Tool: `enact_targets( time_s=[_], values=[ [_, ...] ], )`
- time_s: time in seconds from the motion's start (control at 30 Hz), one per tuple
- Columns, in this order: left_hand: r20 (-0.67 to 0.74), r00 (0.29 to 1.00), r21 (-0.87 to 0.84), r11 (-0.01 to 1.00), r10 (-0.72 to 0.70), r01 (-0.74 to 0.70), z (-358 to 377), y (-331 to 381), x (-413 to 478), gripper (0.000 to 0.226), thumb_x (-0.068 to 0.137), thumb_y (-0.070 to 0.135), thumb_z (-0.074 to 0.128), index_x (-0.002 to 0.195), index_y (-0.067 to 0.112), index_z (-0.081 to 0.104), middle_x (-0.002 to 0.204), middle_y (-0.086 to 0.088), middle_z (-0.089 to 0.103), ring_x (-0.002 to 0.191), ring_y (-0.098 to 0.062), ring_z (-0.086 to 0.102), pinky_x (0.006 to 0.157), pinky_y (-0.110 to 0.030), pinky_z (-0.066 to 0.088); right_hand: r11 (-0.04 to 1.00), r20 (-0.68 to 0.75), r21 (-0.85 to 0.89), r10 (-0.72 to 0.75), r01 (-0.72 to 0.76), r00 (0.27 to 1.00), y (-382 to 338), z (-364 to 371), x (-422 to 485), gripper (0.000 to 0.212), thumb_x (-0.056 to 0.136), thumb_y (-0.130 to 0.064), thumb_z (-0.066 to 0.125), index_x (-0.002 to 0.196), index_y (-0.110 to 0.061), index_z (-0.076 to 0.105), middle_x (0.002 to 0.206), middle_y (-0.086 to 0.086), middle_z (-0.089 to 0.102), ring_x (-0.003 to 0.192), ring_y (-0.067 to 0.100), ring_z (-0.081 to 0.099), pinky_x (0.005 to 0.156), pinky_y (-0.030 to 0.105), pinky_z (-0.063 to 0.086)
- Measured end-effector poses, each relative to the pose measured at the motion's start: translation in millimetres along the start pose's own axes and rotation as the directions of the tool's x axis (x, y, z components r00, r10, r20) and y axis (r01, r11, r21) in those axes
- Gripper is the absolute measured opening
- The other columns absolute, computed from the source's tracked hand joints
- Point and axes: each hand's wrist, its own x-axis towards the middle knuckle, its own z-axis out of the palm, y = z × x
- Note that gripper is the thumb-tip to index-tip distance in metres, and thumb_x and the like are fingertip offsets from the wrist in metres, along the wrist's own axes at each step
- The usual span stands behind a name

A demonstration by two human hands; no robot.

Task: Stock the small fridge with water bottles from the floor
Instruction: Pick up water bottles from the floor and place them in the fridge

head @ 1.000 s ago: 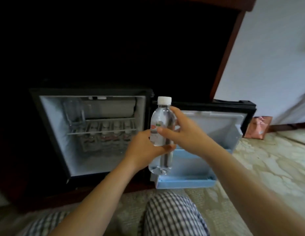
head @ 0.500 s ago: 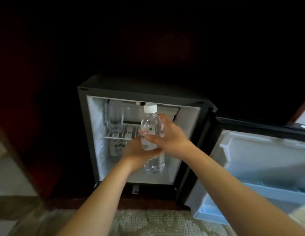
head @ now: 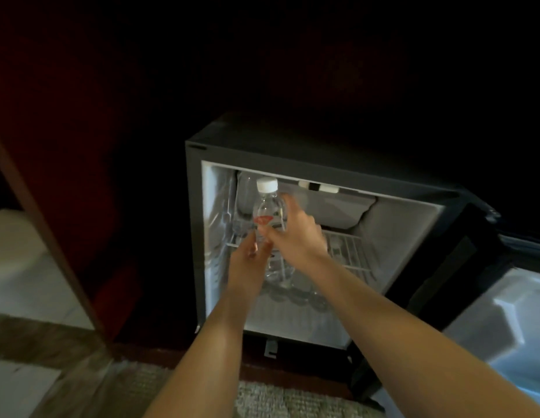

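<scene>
Right hand (head: 295, 236) wraps a clear water bottle (head: 270, 206) at mid-body, thumb across the front just under the label (head: 262, 219), fingers curled round the far side. Left hand (head: 247, 262) sits just below & to the left, fingertips against the bottle's lower body; too blurry to tell if it grips or only touches. Bottle is upright w/ a white cap (head: 266, 185), held in the air in front of the upper left of the open fridge (head: 323, 165), not set down. Label shows a red mark on a clear band; any writing is too blurred to read. Behind it, at the fridge's back left, a 2nd clear bottle (head: 246, 194) stands upright. To the right a white wire shelf (head: 350, 251) runs across, w/ a small freezer box (head: 338, 209) above it. Under the shelf, more clear bottles (head: 301, 294) in a blurred row. Fridge is small, dark outside, white inside, set in a dark cabinet. Its door (head: 503, 327) hangs open to the right, white liner showing. Pale patterned carpet (head: 277, 399) at btm; both bare forearms reach in from below
</scene>
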Motion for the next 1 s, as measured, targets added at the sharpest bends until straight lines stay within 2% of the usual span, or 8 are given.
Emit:
enact_targets(
  time_s=[0.1, 0.2, 0.33, 0.47, 0.53, 0.67, 0.83, 1.0],
  values=[
    [-0.024, 0.999, 0.026, 0.999, 0.021, -0.021, 6, -3, 12, 0.036, 0.097, 0.024, 0.047, 0.133, 0.022, 0.051, 0.116, 0.005, 0.062, 0.105, -0.004, 0.055, 0.076, -0.01, 0.042, 0.998, 0.006, 0.057, 0.033, -0.033, 0.999, 3, 0, 18, 0.06, 0.085, -0.042, 0.062, 0.136, -0.031, 0.032, 0.094, -0.006, 0.058, 0.077, 0.012, 0.062, 0.062, 0.031, 0.055],
    [-0.012, 1.0, 0.06, 0.998, 0.008, -0.007, 14, -7, 22, 0.042, 0.095, 0.024, 0.051, 0.136, 0.022, 0.048, 0.127, 0.004, 0.06, 0.115, -0.011, 0.056, 0.091, -0.024, 0.044, 0.992, 0.0, 0.082, 0.091, -0.091, 0.996, 7, -1, 32, 0.05, 0.084, -0.041, 0.064, 0.127, -0.027, 0.041, 0.096, -0.003, 0.061, 0.079, 0.015, 0.064, 0.071, 0.037, 0.058],
    [-0.002, 0.999, 0.072, 0.997, -0.037, 0.037, 24, -12, 30, 0.041, 0.095, 0.018, 0.05, 0.135, 0.025, 0.046, 0.122, 0.007, 0.058, 0.093, -0.002, 0.056, 0.074, -0.01, 0.041, 0.983, -0.008, 0.038, 0.178, -0.178, 0.984, 12, -7, 47, 0.027, 0.088, -0.045, 0.056, 0.102, -0.023, 0.054, 0.073, -0.001, 0.056, 0.073, 0.018, 0.06, 0.078, 0.038, 0.053],
    [-0.023, 0.994, 0.046, 0.993, -0.105, 0.106, 29, -16, 39, 0.044, 0.095, 0.016, 0.05, 0.138, 0.018, 0.045, 0.128, -0.006, 0.057, 0.116, -0.017, 0.055, 0.077, -0.014, 0.04, 0.979, 0.013, -0.046, 0.2, -0.199, 0.98, 13, -4, 61, 0.033, 0.091, -0.051, 0.048, 0.074, -0.022, 0.045, 0.075, 0.003, 0.06, 0.082, 0.022, 0.061, 0.084, 0.037, 0.05],
    [-0.01, 0.989, 0.009, 0.989, -0.144, 0.144, 32, -17, 43, 0.045, 0.095, 0.014, 0.049, 0.14, 0.017, 0.042, 0.127, -0.019, 0.055, 0.12, -0.03, 0.053, 0.068, -0.02, 0.044, 0.979, -0.005, -0.016, 0.204, -0.204, 0.979, 16, 0, 67, 0.037, 0.089, -0.054, 0.048, 0.083, -0.018, 0.051, 0.087, 0.009, 0.064, 0.085, 0.025, 0.062, 0.079, 0.037, 0.052],
    [-0.037, 0.99, 0.03, 0.99, -0.136, 0.137, 33, -21, 50, 0.051, 0.095, 0.016, 0.049, 0.145, 0.02, 0.034, 0.139, -0.007, 0.05, 0.126, -0.021, 0.05, 0.096, -0.023, 0.04, 0.988, -0.077, 0.041, 0.154, -0.152, 0.985, 15, 7, 71, 0.048, 0.089, -0.05, 0.052, 0.113, -0.008, 0.052, 0.101, 0.016, 0.062, 0.096, 0.032, 0.061, 0.073, 0.034, 0.048],
    [-0.018, 0.983, -0.043, 0.982, -0.184, 0.183, 35, -20, 56, 0.055, 0.098, 0.015, 0.042, 0.149, 0.021, 0.024, 0.144, -0.013, 0.045, 0.13, -0.027, 0.046, 0.075, -0.012, 0.041, 0.989, -0.102, 0.121, 0.096, -0.083, 0.99, 12, 13, 71, 0.04, 0.091, -0.036, 0.056, 0.119, -0.006, 0.053, 0.116, 0.014, 0.062, 0.106, 0.028, 0.059, 0.076, 0.026, 0.042],
    [-0.032, 0.989, -0.02, 0.989, -0.146, 0.145, 31, -17, 56, 0.052, 0.098, 0.015, 0.043, 0.148, 0.017, 0.028, 0.146, -0.009, 0.043, 0.136, -0.022, 0.04, 0.111, -0.03, 0.032, 0.989, -0.137, 0.139, 0.07, -0.05, 0.988, 14, 18, 70, 0.04, 0.091, -0.033, 0.057, 0.12, -0.005, 0.052, 0.12, 0.015, 0.06, 0.11, 0.029, 0.057, 0.078, 0.023, 0.036]
  ],
)
